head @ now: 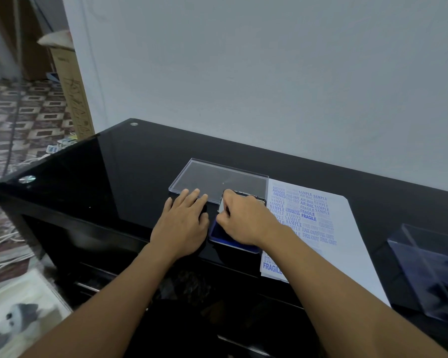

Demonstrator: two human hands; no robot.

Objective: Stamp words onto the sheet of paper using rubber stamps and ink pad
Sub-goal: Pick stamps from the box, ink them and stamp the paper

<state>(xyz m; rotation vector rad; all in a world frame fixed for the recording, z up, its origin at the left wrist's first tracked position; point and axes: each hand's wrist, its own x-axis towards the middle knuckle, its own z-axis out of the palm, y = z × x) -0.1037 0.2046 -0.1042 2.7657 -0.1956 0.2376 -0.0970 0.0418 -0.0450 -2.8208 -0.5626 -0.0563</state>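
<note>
A white sheet of paper (329, 228) covered with blue stamped words lies on the black glass table (114, 182), right of centre. A blue ink pad (219, 237) sits at the paper's left edge. My right hand (243, 219) is over the pad with fingers curled around a stamp (221, 206) that is mostly hidden. My left hand (183, 223) lies flat on the table just left of the pad, fingers straight, over a dark object I cannot make out.
A clear plastic lid (217, 180) lies behind the hands. A clear plastic box (429, 270) holding dark stamps stands at the right edge. The wall runs behind the table. A cardboard box (70, 81) and cables are on the floor at left.
</note>
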